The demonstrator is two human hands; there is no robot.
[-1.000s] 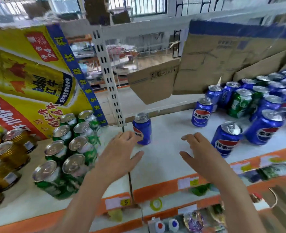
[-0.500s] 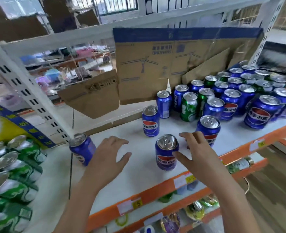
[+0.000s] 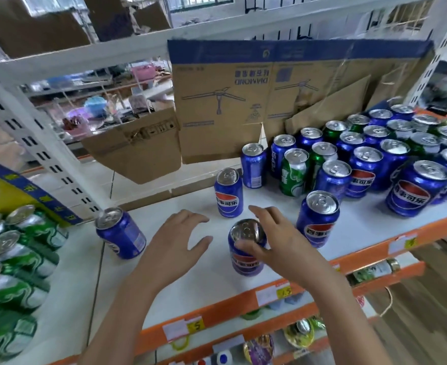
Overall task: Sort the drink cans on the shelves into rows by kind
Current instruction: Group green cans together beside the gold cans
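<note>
While the right hand point(image 3: 277, 243) curls its fingers and thumb around the top of a blue can point(image 3: 246, 248) standing near the front edge of the white shelf point(image 3: 361, 227), the left hand point(image 3: 175, 246) hovers just beside that can with its fingers spread and relaxed, holding nothing. The gripped can stands upright, its silver lid partly covered by the right thumb. A second blue can point(image 3: 229, 193) stands upright behind it, apart from both hands, and a third blue can point(image 3: 318, 219) stands just to the right of the right hand. Farther left, near the seam between two shelf boards, a lone blue can point(image 3: 121, 233) stands well apart from the others; it looks tilted, though the wide lens may be bending it. At the right rear of the shelf a mixed cluster point(image 3: 375, 159) of blue and green cans stands packed closely together, with one green can point(image 3: 294, 172) at its near left side. On the neighbouring shelf at the far left, green cans point(image 3: 14, 259) stand in tidy rows. Flattened cardboard point(image 3: 243, 101) leans behind the cluster along the back of the shelf. The shelf front carries an orange strip point(image 3: 217, 309) with price tags, and small goods show on the lower shelf beneath it.
</note>
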